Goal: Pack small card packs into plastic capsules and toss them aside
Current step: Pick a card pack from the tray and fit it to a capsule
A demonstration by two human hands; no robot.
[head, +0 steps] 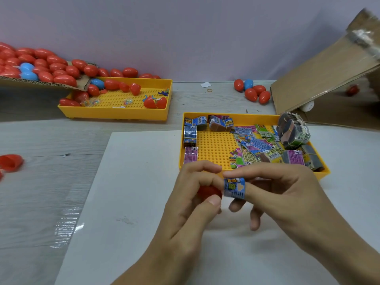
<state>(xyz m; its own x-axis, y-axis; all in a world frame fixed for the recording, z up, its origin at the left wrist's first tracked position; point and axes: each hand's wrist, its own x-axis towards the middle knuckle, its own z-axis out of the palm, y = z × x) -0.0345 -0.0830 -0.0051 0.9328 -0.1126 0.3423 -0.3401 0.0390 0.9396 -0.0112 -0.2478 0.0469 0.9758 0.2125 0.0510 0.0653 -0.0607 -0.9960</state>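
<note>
My left hand [191,194] grips a red capsule half [208,192], mostly hidden by the fingers. My right hand [273,190] pinches a small blue card pack [234,187] right at the capsule's opening. Both hands hover over a white sheet [133,192] in front of a yellow tray [216,147] that holds several loose card packs [257,145].
A second yellow tray [115,112] at the back left holds red capsule halves and small toys. Many red and blue capsules [41,66] pile on cardboard at far left. Several closed capsules [251,90] lie at the back right beside a tilted cardboard box [320,79]. A red capsule half [11,162] lies at the left edge.
</note>
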